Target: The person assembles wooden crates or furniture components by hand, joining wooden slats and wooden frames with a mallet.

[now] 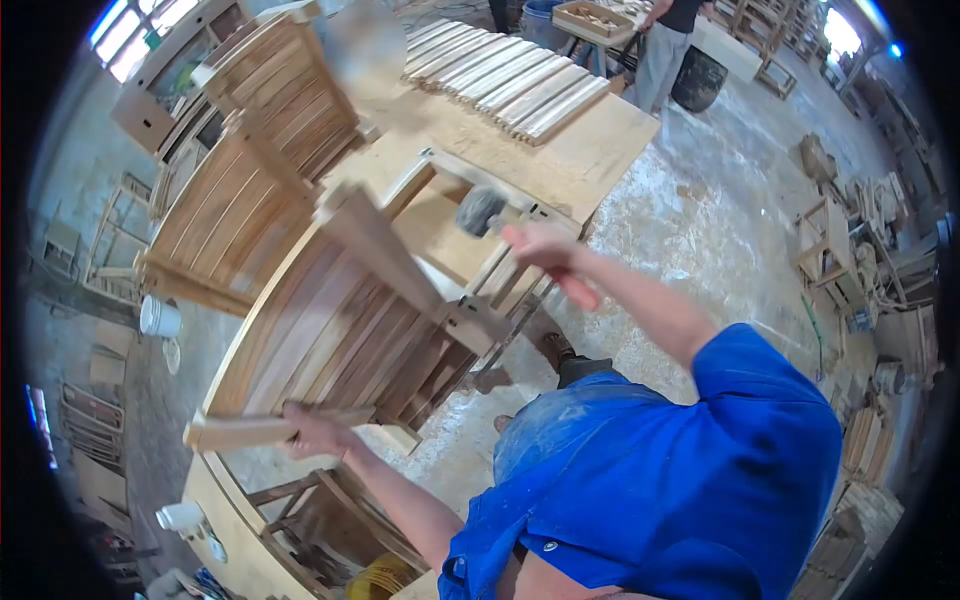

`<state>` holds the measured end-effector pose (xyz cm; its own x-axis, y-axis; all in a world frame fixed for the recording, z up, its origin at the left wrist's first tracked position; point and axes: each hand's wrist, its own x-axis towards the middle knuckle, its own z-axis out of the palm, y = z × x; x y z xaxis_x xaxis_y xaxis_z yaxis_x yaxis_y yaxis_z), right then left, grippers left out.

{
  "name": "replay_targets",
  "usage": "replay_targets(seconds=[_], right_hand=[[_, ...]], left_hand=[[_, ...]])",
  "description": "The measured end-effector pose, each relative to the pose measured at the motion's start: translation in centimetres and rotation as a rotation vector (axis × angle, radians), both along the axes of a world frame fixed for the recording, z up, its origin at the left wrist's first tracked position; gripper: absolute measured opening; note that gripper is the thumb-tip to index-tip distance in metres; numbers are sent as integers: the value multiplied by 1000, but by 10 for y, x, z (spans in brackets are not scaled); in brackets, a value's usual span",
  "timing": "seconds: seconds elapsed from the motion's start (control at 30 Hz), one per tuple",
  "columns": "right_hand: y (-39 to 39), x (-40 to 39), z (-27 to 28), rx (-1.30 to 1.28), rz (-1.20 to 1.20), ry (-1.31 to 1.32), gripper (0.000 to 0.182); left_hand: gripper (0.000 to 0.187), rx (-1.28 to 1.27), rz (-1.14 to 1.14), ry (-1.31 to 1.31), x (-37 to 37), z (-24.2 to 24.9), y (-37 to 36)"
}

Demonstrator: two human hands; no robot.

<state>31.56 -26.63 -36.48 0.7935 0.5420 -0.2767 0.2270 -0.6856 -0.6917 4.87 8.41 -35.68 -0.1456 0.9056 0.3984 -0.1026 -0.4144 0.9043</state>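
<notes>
My right hand [545, 250] is closed round the handle of a mallet, whose dark head [480, 211] is above a wooden frame on the workbench [590, 150]. With my left hand [318, 432] I grip a light wooden rail [240, 431] at the near edge of a slatted wooden panel [320, 310]. The panel is tilted, with a thick post [385, 250] along its far side. The post and both hands are slightly blurred.
Pale wooden strips [510, 80] lie in a row on the bench. More slatted panels [240, 190] stand at the left. A person [670, 50] stands beyond the bench by a black bin [698, 80]. White buckets [160, 316] and a wooden stool frame [828, 240] are around.
</notes>
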Motion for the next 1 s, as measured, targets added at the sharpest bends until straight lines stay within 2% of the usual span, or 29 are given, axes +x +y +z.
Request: replay_targets(seconds=[0.03, 0.07, 0.1, 0.13, 0.17, 0.2, 0.23, 0.27, 0.3, 0.33, 0.37, 0.43, 0.47, 0.53, 0.57, 0.63, 0.67, 0.73, 0.77, 0.8, 0.83, 0.87, 0.9, 0.93, 0.97, 1.0], right_hand=[[10, 20, -51, -15, -28, 10, 33], [17, 24, -59, -29, -52, 23, 30], [26, 34, -92, -22, -116, -58, 33], [23, 37, -99, -4, -113, -120, 34], [20, 46, -102, 14, -109, -185, 35], [9, 59, -88, 40, -117, -31, 44], [-1, 79, -86, 50, -113, -26, 44], [-13, 107, -84, 110, -289, -112, 51], [-26, 135, -85, 166, -465, -196, 59], [-41, 177, -101, 217, -601, -197, 64], [-52, 225, -126, 267, -737, -200, 69], [-61, 298, -153, 161, -929, -322, 80], [-57, 314, -146, 160, -924, -315, 80], [-41, 339, -119, 244, -1107, 158, 85], [-36, 356, -132, 243, -1102, 161, 85], [-29, 380, -178, 35, -1199, -105, 84], [-37, 377, -179, 22, -1197, -99, 84], [-60, 372, -160, 337, -1044, 275, 60], [-72, 362, -155, 331, -1049, 271, 60], [-84, 342, -152, 591, -993, 362, 46], [-95, 319, -148, 846, -921, 452, 31], [-107, 292, -141, 937, -954, 515, 20], [-118, 262, -133, 1025, -986, 582, 10], [-133, 232, -123, 979, -918, 599, 12], [-147, 202, -113, 934, -849, 621, 15], [-156, 175, -98, 915, -827, 659, 20]], left_hand=[[22, -57, 8, 34, -4, -7, 7], [35, -113, 19, 71, -8, -11, 7], [40, -101, -24, 146, -9, -3, -5], [46, -89, -63, 223, -13, 6, -15], [50, -74, 33, 278, -33, -4, -9], [56, -60, 131, 329, -42, -11, -3], [63, -148, 184, 384, -28, 22, -48], [40, -30, 344, 459, -40, 21, -59], [40, 3, 320, 268, -48, 15, -75], [41, 87, 422, 324, -69, 1, -79], [40, 182, 394, 319, -75, -5, -99], [46, 155, 377, 331, -69, -8, -137], [48, 169, 288, 365, -54, -9, -155], [51, 194, 109, 425, -15, -10, -187], [53, 204, 19, 454, 8, -9, -200], [56, 235, -150, 501, 53, -7, -216], [57, 255, -229, 519, 79, -5, -223], [53, 179, -441, 593, 130, 14, -244], [51, 122, -600, 577, 154, 11, -247], [49, 63, -759, 555, 178, 5, -248], [45, -211, -850, 704, 208, 3, -250], [39, -155, -1096, 592, 236, 21, -265], [35, -244, -1251, 600, 265, 15, -274], [34, -337, -1402, 604, 292, 4, -282], [41, -363, -1523, 722, 317, -8, -290], [45, -501, -1560, 750, 336, -18, -306]])
